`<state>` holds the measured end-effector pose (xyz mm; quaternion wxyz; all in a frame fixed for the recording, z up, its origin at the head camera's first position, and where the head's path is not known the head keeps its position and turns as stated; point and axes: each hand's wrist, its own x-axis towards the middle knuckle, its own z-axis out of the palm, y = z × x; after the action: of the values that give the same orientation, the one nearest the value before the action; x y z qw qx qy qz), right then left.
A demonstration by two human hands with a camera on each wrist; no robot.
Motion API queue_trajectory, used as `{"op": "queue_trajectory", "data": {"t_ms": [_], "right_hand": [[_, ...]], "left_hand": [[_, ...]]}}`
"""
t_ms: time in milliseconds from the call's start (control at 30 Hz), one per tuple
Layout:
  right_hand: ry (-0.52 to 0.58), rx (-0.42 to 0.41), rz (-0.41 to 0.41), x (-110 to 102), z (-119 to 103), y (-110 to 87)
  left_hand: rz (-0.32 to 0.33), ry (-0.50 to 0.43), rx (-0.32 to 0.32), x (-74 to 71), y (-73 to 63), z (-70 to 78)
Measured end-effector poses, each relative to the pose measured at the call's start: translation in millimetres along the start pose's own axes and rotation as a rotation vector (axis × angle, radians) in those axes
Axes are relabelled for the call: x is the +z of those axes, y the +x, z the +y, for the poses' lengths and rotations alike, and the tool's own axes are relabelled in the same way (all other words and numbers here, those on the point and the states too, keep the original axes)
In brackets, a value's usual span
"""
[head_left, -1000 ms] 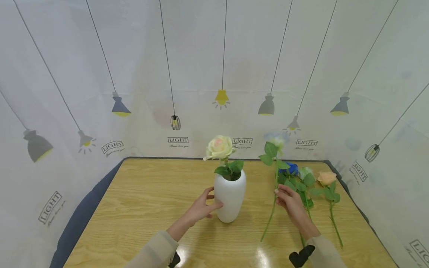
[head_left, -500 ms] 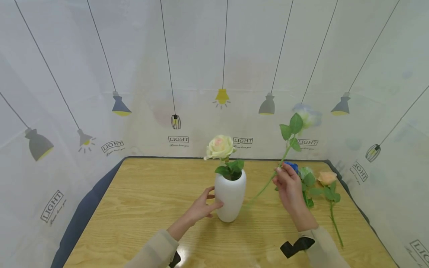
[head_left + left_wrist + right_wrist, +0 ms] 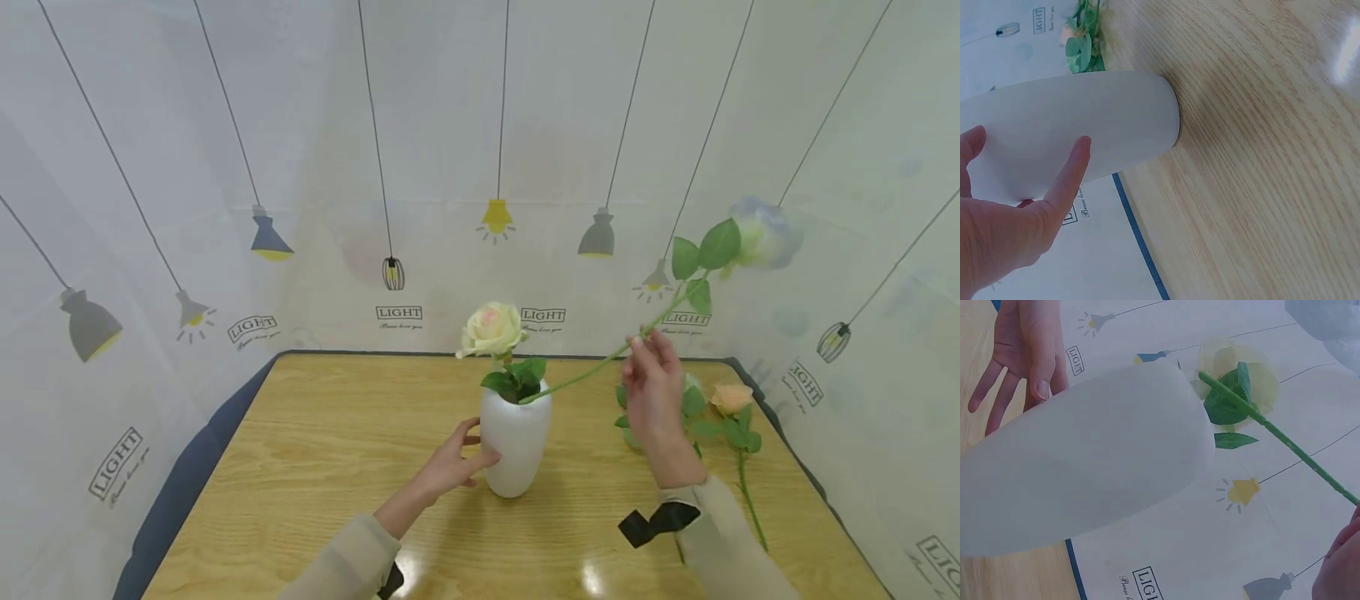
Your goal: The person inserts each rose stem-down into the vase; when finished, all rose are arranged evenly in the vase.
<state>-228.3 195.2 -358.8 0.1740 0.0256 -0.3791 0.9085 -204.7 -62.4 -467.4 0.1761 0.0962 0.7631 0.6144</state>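
A: How much room do you have?

B: Your table [image 3: 322, 450] ends in a dark border at nine, twelve and three. The widest stretch of wood runs from seven round to ten of your vase [image 3: 513, 442]. At three of the vase lie loose flowers [image 3: 693, 403], a peach rose [image 3: 732, 399] among them nearest the right border.

A: And your hands?

B: Your right hand [image 3: 654, 387], at two from the vase, pinches the stem of the blue-white rose [image 3: 699, 297]. Your left hand [image 3: 447, 467], at eight, rests against the vase, fingers spread and mostly straight.

A: Which way does your blue-white rose point?

B: Its long axis slants from eight up to two: bloom toward two, cut end at the vase's mouth. You cannot tell whether that end touches the rim. The vase stands upright, with a cream rose [image 3: 491, 331] in it leaning toward eleven.

A: What differs from half a second ago?

B: Your cut end is higher, at the mouth instead of beside the vase's body. Your right hand is higher too, and the blue-white rose tilts further over toward two. Your left hand and the vase are unchanged.
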Motion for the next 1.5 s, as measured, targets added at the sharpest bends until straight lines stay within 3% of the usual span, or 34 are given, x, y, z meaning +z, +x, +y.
{"op": "queue_trajectory", "data": {"t_ms": [200,400,667,833,1000,1100,1200,1500], "right_hand": [[-0.173,-0.158,-0.023,11,1,3.7],[-0.395,-0.232,-0.139,18,10,1.3],[-0.627,-0.207,-0.272,24,33,-8.7],[-0.771,-0.121,-0.338,30,41,-20.4],[-0.953,-0.095,-0.369,37,43,-34.6],[-0.999,-0.106,-0.387,27,50,-32.3],[-1.03,-0.107,-0.4,18,54,-29.9],[-1.109,-0.083,-0.398,10,57,-29.7]], "left_hand": [[-0.004,0.001,0.005,-0.5,-0.5,0.4],[-0.001,0.006,-0.002,-1.0,0.5,-1.7],[-0.003,0.002,-0.006,-1.4,1.5,-3.0],[-0.009,-0.005,-0.007,-1.7,0.9,-2.0],[-0.015,-0.013,-0.018,-0.7,-12.7,20.7],[-0.016,-0.009,-0.02,0.5,-18.9,31.1],[-0.015,-0.012,-0.019,0.5,-16.3,27.8],[-0.006,0.0,-0.009,-1.1,2.1,-2.9]]}}
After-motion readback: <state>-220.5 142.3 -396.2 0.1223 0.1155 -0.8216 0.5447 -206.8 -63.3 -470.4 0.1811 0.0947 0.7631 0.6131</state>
